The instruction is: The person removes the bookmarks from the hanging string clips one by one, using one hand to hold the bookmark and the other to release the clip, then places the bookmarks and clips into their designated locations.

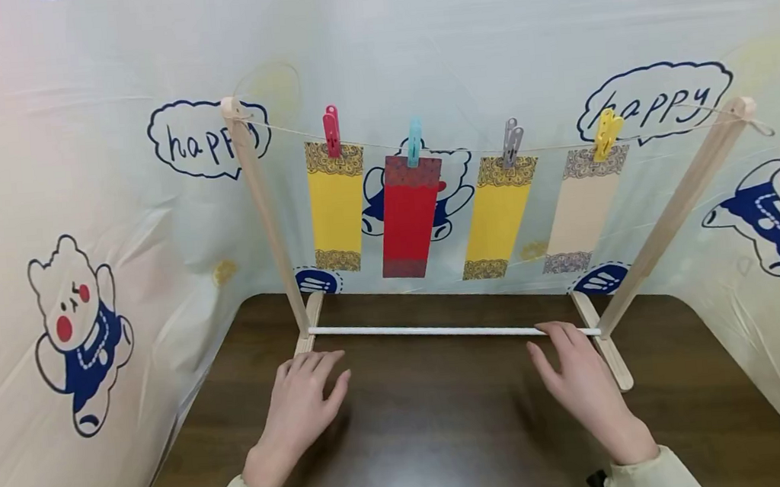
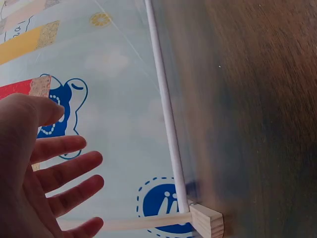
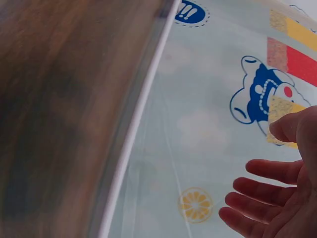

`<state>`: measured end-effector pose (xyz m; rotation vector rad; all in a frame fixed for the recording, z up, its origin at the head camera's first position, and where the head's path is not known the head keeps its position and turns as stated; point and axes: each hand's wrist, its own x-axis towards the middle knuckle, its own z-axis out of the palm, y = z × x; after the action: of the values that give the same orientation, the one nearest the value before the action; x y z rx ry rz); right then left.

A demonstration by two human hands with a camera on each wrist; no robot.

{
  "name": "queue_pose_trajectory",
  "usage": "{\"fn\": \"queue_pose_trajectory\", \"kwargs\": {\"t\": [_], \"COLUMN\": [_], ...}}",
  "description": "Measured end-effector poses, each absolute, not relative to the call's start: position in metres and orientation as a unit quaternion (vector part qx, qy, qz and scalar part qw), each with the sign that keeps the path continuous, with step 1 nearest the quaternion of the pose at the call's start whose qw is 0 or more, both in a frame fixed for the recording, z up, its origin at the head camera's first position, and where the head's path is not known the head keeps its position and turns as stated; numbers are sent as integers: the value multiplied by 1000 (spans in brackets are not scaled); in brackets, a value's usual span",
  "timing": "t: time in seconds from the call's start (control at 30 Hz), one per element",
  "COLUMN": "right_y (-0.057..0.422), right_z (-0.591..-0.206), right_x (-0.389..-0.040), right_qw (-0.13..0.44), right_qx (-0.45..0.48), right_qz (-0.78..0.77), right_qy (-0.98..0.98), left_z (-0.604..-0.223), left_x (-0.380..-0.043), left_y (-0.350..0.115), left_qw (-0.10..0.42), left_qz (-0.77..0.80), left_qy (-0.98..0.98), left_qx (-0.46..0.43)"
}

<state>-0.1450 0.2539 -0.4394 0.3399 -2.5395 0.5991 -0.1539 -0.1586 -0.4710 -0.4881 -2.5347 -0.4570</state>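
Note:
My left hand (image 1: pixel 301 403) hovers over the table near the left foot of a wooden stand, fingers spread and holding nothing. On the other side my right hand (image 1: pixel 579 374) is by the stand's right foot, its fingertips overlapping the white rod (image 1: pixel 431 330) in the head view. A string across the top of the stand carries a yellow strip (image 1: pixel 336 209), a red strip (image 1: pixel 412 219), a second yellow strip (image 1: pixel 500 216) and a beige strip (image 1: pixel 583 205). Red (image 1: pixel 331 132), blue (image 1: pixel 413 144), grey (image 1: pixel 511 142) and yellow (image 1: pixel 607 135) clothespins hold them.
Wooden posts rise at the left (image 1: pixel 265 215) and right (image 1: pixel 679 213), joined low down by the rod. The dark brown table (image 1: pixel 433 439) extends toward me. Behind it and at both sides hangs a pale printed curtain (image 1: pixel 107 59).

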Motion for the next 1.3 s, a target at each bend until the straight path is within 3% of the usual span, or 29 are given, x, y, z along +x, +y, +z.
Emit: {"fn": "queue_pose_trajectory", "kwargs": {"t": [0.23,0.8,1.3], "right_y": [242,207,178], "right_z": [-422,-370,-324], "right_x": [-143,-141,-159], "right_qw": [238,243,238], "right_qx": [148,257,332], "right_qz": [248,243,221], "right_qy": [-927,-903,-886], "left_z": [-467,-449,-427], "left_x": [-154,-155,-186], "left_y": [-160,-154,-162], "left_qw": [311,298,321], "left_qz": [-231,-362,-450], "left_qy": [-903,-870,-821], "left_qx": [-185,-152,-145]}}
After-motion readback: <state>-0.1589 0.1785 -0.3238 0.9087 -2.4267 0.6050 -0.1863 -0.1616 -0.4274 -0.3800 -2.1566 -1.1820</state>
